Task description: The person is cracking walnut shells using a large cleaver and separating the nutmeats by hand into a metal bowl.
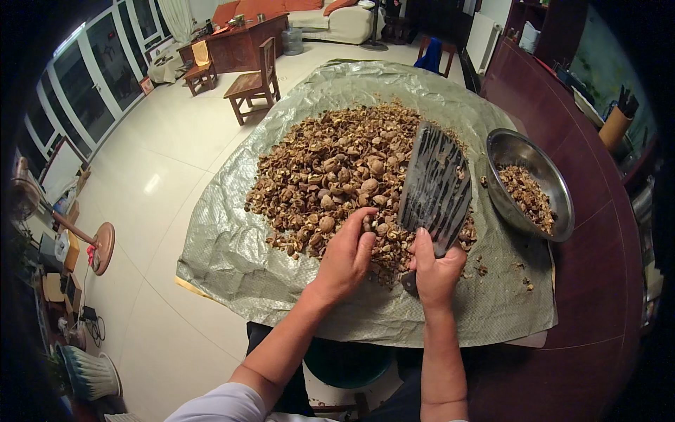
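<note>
A broad pile of walnuts and cracked walnut shells (pixel 316 174) lies on a grey-green woven plastic sheet (pixel 237 253). In my right hand (pixel 439 271) is a cleaver (pixel 435 184), gripped where its handle meets the blade. The wide blade points away from me over the pile's right side, with dark streaks and bits stuck to it. My left hand (pixel 345 253) is curled at the pile's near edge, left of the cleaver. Its thumb and forefinger bend towards each other; whether a nut piece sits between them is unclear. Some whole walnuts (pixel 369 185) show among the shells.
A steel bowl (pixel 527 184) holding walnut pieces sits tilted at the right, by the dark red tabletop (pixel 590 274). Loose crumbs (pixel 527 284) lie on the sheet near it. Below the near edge is a dark green tub (pixel 348 366). A wooden chair (pixel 256 79) stands beyond the sheet.
</note>
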### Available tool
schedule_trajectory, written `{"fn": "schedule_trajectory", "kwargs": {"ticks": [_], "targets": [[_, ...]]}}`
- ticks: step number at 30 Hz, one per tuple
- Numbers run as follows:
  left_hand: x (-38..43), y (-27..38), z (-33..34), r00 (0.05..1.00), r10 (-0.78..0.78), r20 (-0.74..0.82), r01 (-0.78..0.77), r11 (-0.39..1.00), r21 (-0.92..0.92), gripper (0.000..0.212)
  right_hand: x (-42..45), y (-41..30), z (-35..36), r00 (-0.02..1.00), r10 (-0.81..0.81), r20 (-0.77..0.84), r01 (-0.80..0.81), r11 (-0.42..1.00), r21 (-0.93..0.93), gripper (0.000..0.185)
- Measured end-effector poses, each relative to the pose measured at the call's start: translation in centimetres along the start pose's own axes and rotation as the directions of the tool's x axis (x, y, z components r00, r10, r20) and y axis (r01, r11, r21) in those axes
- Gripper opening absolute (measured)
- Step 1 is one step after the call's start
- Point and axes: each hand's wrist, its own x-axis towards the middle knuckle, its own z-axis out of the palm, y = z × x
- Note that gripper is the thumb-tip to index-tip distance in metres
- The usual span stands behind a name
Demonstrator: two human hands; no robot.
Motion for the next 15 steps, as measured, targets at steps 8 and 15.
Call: {"fn": "schedule_trajectory", "kwargs": {"ticks": [8, 15], "targets": [[0.0, -0.6, 0.2, 0.975, -0.134, 0.178, 0.211, 0.813, -0.543, 0.035, -0.7, -1.3, 0.2, 0.998, -0.036, 0.056, 0.033, 0.998, 0.058, 0.011], [-0.2, -0.8, 1.0, 1.0, -0.011, -0.023, 0.002, 0.936, -0.352, 0.033, -0.8, 0.5, 0.6, 0.994, -0.082, 0.071, 0.088, 0.993, -0.077, 0.009]]}}
